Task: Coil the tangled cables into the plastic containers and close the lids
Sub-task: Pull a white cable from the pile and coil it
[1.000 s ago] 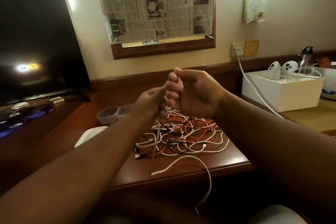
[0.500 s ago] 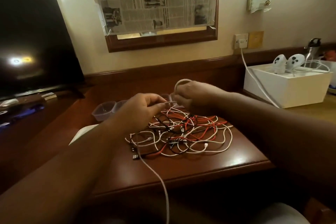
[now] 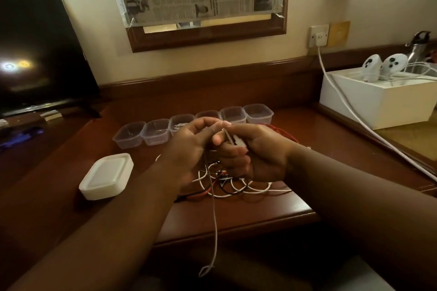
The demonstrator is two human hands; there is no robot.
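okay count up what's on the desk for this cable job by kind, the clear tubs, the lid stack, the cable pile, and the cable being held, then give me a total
Clear plastic tubs in a row: 6
Stack of white lids: 1
Tangled cable pile, white, red and black: 1
White cable held in left hand and right hand: 1
Total: 9

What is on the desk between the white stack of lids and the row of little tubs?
Nothing: in the head view, only bare brown desk shows between the stack of lids and the row of tubs.
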